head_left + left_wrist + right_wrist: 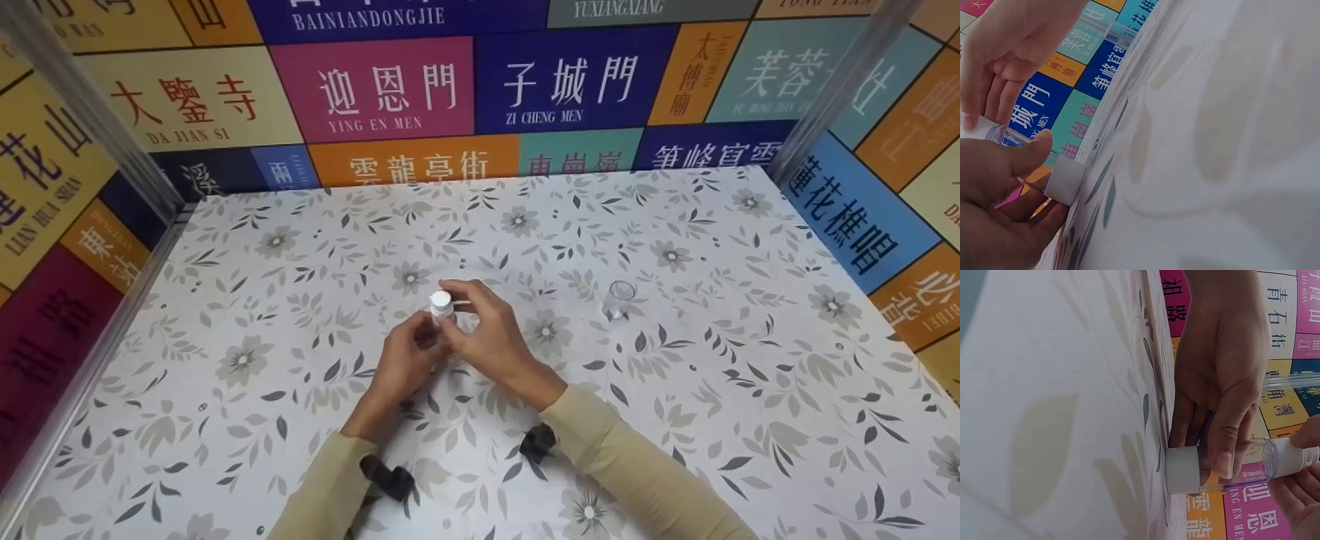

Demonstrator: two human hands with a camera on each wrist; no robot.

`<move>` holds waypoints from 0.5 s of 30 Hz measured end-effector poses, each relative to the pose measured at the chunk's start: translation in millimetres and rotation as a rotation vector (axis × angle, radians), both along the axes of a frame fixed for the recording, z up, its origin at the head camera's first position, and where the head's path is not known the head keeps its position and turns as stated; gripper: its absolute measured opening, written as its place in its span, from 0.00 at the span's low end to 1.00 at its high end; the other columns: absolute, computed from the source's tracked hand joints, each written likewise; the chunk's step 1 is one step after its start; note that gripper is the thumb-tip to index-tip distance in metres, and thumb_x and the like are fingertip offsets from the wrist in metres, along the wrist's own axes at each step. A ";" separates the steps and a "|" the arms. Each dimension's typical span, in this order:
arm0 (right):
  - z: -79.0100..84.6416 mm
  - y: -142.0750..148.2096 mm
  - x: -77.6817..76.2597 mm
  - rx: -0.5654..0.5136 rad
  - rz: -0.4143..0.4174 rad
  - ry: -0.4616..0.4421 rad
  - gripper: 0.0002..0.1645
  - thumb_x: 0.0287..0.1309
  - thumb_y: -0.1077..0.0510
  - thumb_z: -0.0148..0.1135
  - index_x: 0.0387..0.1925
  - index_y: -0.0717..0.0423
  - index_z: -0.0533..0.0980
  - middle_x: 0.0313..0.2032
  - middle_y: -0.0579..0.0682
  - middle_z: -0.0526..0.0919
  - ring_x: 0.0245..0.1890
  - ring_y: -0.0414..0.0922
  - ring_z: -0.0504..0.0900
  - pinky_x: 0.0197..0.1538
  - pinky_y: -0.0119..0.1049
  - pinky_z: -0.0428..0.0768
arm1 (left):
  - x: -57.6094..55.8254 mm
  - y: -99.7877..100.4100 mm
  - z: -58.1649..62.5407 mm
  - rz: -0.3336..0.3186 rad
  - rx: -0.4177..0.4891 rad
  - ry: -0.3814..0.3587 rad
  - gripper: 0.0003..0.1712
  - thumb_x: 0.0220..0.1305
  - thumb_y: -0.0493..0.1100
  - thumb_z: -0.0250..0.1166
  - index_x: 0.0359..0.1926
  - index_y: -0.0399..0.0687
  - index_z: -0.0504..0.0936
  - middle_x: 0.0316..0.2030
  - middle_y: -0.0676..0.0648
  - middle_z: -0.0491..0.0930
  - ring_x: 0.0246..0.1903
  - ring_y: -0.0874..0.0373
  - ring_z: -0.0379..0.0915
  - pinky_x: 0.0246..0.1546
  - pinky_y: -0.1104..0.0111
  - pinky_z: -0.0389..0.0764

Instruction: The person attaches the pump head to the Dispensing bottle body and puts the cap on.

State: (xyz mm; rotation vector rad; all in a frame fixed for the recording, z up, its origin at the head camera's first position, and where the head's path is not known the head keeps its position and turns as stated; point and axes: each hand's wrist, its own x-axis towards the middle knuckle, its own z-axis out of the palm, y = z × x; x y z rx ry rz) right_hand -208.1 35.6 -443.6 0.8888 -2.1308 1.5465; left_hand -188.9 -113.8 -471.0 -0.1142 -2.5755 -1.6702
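A small clear bottle (1249,461) with a white base (1182,471) and a stepped white top (441,300) stands upright on the table between both hands. My left hand (407,356) grips its clear body low down, the thumb (1224,458) on one side and fingers curled behind. My right hand (491,330) pinches the white top between thumb and fingers. Part of the body is hidden by the hands. To the right, apart from both hands, a small clear cup-shaped piece (621,301) rests on the table.
A white cloth with grey leaves and flowers covers the table (315,420). Panels with coloured blocks and large characters (375,90) rise at the back and both sides. Clear posts (847,90) stand at the corners. Each wrist bears a black camera strap (387,478).
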 end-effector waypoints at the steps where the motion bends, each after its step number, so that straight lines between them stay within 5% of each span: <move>1: -0.3 -0.2 -0.3 -0.002 0.001 0.000 0.25 0.55 0.70 0.68 0.55 0.66 0.76 0.49 0.58 0.83 0.49 0.50 0.85 0.55 0.39 0.85 | 0.1 -0.1 0.0 0.002 -0.004 -0.001 0.15 0.59 0.31 0.69 0.48 0.40 0.82 0.50 0.38 0.84 0.54 0.44 0.82 0.58 0.56 0.82; 15: -0.6 0.1 -0.4 0.010 0.010 -0.017 0.26 0.58 0.69 0.67 0.58 0.65 0.74 0.50 0.59 0.83 0.50 0.50 0.85 0.56 0.37 0.84 | -1.1 -0.2 -0.3 0.006 -0.008 0.014 0.13 0.58 0.31 0.69 0.45 0.39 0.82 0.47 0.37 0.85 0.52 0.43 0.82 0.57 0.55 0.83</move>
